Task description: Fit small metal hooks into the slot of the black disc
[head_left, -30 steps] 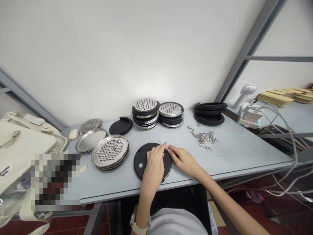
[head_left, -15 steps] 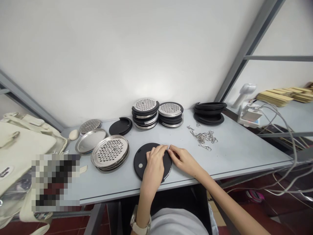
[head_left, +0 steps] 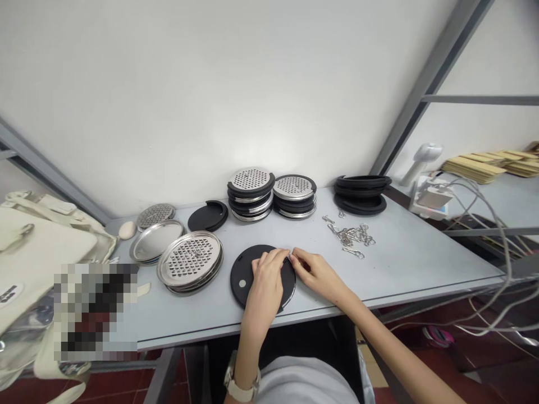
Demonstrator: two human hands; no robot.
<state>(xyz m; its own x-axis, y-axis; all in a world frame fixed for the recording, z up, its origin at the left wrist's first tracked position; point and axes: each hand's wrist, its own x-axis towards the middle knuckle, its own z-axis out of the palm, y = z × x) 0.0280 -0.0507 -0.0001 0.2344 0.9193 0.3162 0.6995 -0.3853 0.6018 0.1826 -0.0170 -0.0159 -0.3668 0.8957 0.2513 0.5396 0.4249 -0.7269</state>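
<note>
The black round holder [head_left: 244, 268] lies flat on the grey table [head_left: 404, 252], close to its front edge, with a silvery edge showing along its lower right side; a metal plate therefore seems to be seated in it already. The left hand [head_left: 266, 279] rests across the holder, its fingers close together and pointing to the far right part of the rim; what its thumb does is hidden, so whether it grips or only steadies I cannot tell. The right hand [head_left: 314, 272] has thumb and forefinger narrowed to a pinch on a small shiny piece [head_left: 289, 255] at that same rim, too small to identify. This unit looks partly put together, with the detail at the rim in hand. Behind it, a left stack [head_left: 251, 180] and a right stack [head_left: 295, 187] pair black rims with perforated metal plates and look further along, perhaps complete. Plenty is left loose: a pile of perforated metal plates [head_left: 190, 259] just beside the holder, a plain metal disc pile [head_left: 156, 240] and another perforated plate [head_left: 155, 215] behind that, a black notched holder [head_left: 208, 216] with no plate seen in it, a stack of black holders [head_left: 361, 205] at the back right, and scattered metal clips [head_left: 353, 237] in front of them.
</note>
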